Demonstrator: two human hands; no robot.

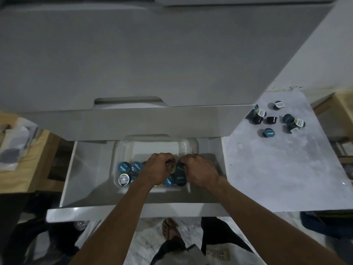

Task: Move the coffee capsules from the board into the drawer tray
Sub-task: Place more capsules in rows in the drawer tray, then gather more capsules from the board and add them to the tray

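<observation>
Both hands (158, 167) (198, 169) sit over the tray (152, 144), fingers curled round capsules (177, 169). They're probably light, stiff little cups with slick foil; pinch the rim.

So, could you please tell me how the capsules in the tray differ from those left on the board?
The tray capsules sit packed together, lids up, between the hands. The board capsules lie scattered and apart, and some, like the tipped one, are on their sides. Both groups share dark cups and mostly blue lids.
</observation>
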